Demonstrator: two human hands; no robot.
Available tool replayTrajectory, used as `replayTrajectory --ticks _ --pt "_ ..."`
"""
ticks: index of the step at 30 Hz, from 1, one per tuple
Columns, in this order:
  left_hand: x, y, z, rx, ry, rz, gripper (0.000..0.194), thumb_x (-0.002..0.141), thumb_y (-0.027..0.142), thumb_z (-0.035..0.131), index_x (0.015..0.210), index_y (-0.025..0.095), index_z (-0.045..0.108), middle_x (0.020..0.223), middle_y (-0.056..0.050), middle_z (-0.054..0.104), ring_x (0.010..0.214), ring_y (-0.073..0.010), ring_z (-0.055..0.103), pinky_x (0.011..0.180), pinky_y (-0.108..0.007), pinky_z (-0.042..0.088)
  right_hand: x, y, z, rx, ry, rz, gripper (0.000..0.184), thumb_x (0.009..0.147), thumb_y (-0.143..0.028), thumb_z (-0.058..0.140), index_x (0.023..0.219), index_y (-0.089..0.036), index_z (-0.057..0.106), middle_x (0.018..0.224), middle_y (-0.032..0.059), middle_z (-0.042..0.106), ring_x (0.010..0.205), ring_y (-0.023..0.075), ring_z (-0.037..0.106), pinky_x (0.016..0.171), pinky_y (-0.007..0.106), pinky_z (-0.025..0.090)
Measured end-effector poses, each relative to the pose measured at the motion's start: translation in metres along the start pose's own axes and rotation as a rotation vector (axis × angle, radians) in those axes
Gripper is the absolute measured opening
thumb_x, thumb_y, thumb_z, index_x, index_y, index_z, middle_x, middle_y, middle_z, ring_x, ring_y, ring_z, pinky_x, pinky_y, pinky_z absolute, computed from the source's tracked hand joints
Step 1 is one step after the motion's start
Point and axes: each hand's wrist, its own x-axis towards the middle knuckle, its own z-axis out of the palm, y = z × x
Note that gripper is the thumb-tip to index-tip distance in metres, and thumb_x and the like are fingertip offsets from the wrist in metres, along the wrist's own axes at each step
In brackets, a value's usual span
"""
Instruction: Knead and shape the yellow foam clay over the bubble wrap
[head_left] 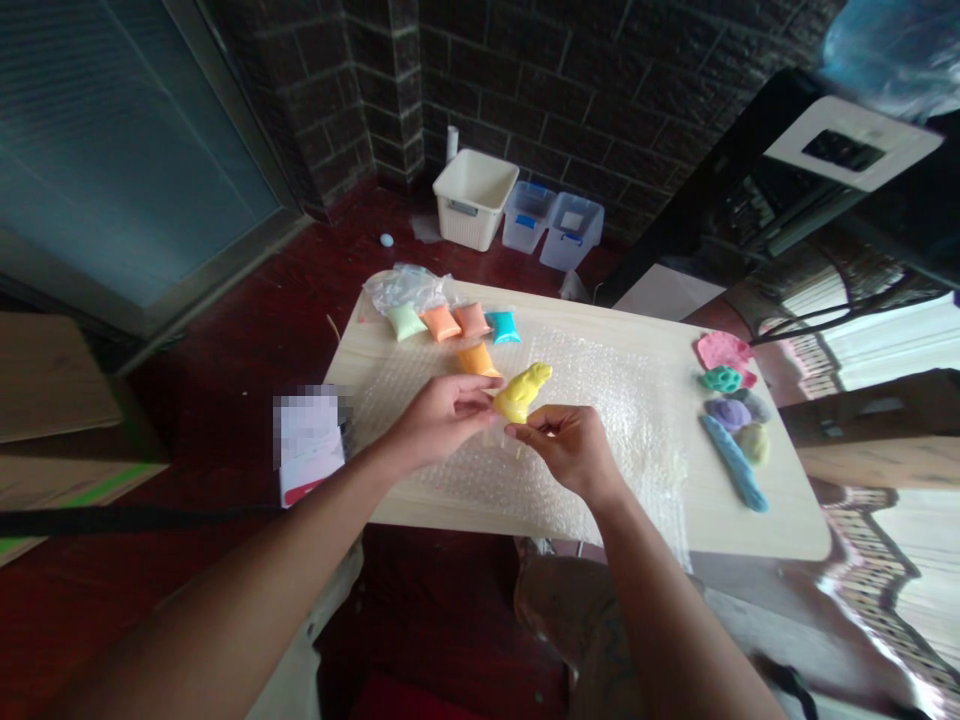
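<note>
A lump of yellow modelling clay is held up over the middle of the table, its narrower end pointing up to the right. Clear plastic seems to cling to its lower part. My left hand grips its left side between thumb and fingers. From below right, my right hand pinches the bottom end, fingers curled. Just behind the left fingertips lies an orange-yellow clay packet. Farther back are a pale green packet, an orange packet, a salmon packet and a teal packet.
Bubble wrap covers much of the wooden table. On the right lie a pink clay piece, a green one, a purple one and a blue roll. Crumpled plastic sits at the back left corner.
</note>
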Motion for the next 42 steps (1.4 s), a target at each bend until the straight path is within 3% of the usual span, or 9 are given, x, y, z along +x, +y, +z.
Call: replayTrajectory --ticks 4,7,10,14,24,31,38,42 --pt "0.000 0.003 0.001 -0.077 -0.098 -0.055 0.045 0.081 0.033 0.085 0.121 0.015 0.076 0.129 -0.015 0.076 0.117 -0.0280 0.072 0.097 -0.040 0.057 -0.002 -0.001 0.003 0.026 -0.016 -0.030 0.041 0.077 -0.037 0.087 0.054 -0.021 0.056 0.053 -0.0037 0.050 0.052 0.0104 0.037 0.050 0.030 0.029" --pt "0.000 0.005 0.003 -0.083 -0.102 -0.058 0.043 0.084 0.040 0.082 0.120 0.017 0.076 0.129 -0.013 0.075 0.116 -0.0262 0.070 0.093 -0.036 0.055 -0.003 -0.003 0.004 0.021 -0.103 -0.046 0.039 0.080 -0.036 0.085 0.056 -0.020 0.058 0.055 -0.0042 0.050 0.053 0.0103 0.037 0.051 0.029 0.030" --pt "-0.001 0.007 0.004 -0.055 -0.111 -0.058 0.036 0.086 0.046 0.080 0.107 0.017 0.078 0.115 -0.010 0.078 0.109 -0.0239 0.069 0.090 -0.033 0.051 -0.005 -0.005 0.003 0.000 -0.194 -0.063 0.032 0.084 -0.034 0.080 0.061 -0.019 0.065 0.059 -0.0027 0.055 0.057 0.0111 0.041 0.055 0.029 0.034" --pt "-0.004 0.009 0.004 -0.081 -0.132 -0.125 0.040 0.084 0.052 0.081 0.098 0.015 0.076 0.096 -0.007 0.076 0.093 -0.0212 0.067 0.081 -0.032 0.049 -0.007 -0.006 0.001 -0.016 -0.279 -0.092 0.027 0.091 -0.032 0.071 0.069 -0.017 0.074 0.064 -0.0008 0.061 0.061 0.0129 0.047 0.059 0.029 0.039" --pt "0.000 -0.002 0.006 -0.221 0.051 -0.114 0.045 0.077 0.055 0.087 0.091 0.014 0.075 0.085 -0.004 0.071 0.078 -0.0155 0.063 0.071 -0.027 0.047 -0.004 -0.007 0.003 -0.160 -0.210 -0.131 0.031 0.096 -0.034 0.063 0.075 -0.016 0.077 0.066 0.0015 0.066 0.062 0.0133 0.050 0.059 0.029 0.038" --pt "0.002 -0.002 0.011 -0.385 0.127 -0.126 0.042 0.070 0.048 0.093 0.090 0.014 0.077 0.089 -0.004 0.072 0.086 -0.0154 0.065 0.077 -0.026 0.051 -0.002 -0.005 0.004 -0.152 -0.144 -0.072 0.028 0.091 -0.038 0.071 0.072 -0.018 0.070 0.064 -0.0003 0.063 0.057 0.0119 0.046 0.056 0.029 0.036" --pt "0.001 -0.004 0.013 -0.457 0.204 -0.155 0.042 0.066 0.043 0.097 0.088 0.013 0.080 0.089 -0.006 0.075 0.084 -0.0146 0.066 0.075 -0.024 0.053 -0.001 0.000 0.004 -0.113 -0.234 -0.058 0.027 0.093 -0.038 0.070 0.074 -0.018 0.068 0.066 -0.0005 0.061 0.060 0.0122 0.046 0.057 0.029 0.036" --pt "0.002 0.000 0.012 -0.407 0.239 -0.121 0.046 0.067 0.045 0.097 0.093 0.012 0.079 0.092 -0.007 0.076 0.081 -0.0140 0.066 0.071 -0.024 0.053 -0.002 -0.001 0.006 0.079 -0.270 0.009 0.029 0.094 -0.045 0.070 0.086 -0.017 0.069 0.075 0.0013 0.064 0.063 0.0125 0.049 0.057 0.029 0.037"
